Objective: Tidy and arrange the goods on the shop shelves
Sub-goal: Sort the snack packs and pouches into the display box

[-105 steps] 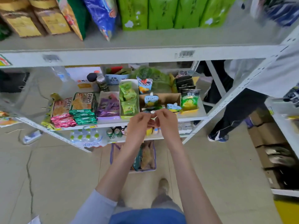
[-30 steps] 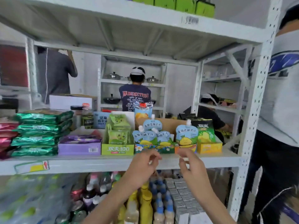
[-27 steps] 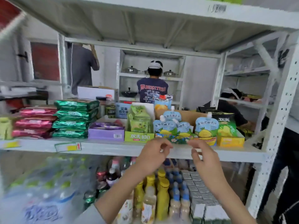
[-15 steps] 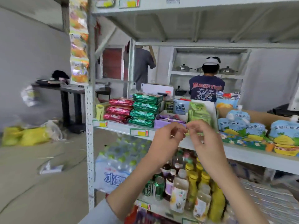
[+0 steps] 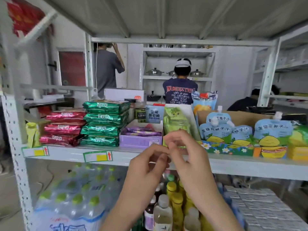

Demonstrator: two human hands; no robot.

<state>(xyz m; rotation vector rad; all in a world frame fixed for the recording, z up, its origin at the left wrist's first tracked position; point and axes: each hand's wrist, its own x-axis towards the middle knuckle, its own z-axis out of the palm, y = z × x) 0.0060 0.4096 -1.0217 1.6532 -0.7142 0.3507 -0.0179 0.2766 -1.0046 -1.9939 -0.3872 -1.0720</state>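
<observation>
My left hand [image 5: 146, 170] and my right hand [image 5: 188, 157] are raised in front of the middle shelf's front edge [image 5: 66, 154], fingertips pinched together and touching. Motion blur hides whether anything small is between them. Just behind my fingers stands a box of green snack packets [image 5: 178, 122]. To its left are a purple box [image 5: 140, 139], a stack of green packets [image 5: 105, 122] and a stack of red packets [image 5: 64, 127]. To its right, blue juice pouches [image 5: 216, 129] stand in a flowered tray.
Two price labels [image 5: 97, 156] are stuck on the shelf edge. Below are a wrapped pack of water bottles [image 5: 71, 194], yellow-capped bottles [image 5: 175, 197] and small cartons [image 5: 266, 209]. A white upright post [image 5: 15, 147] is on the left. Two people [image 5: 180, 90] stand beyond the shelf.
The view has swung back right and closer to the middle shelf. My hands stay joined at the fingertips, now in front of the green snack box instead of the purple one.
</observation>
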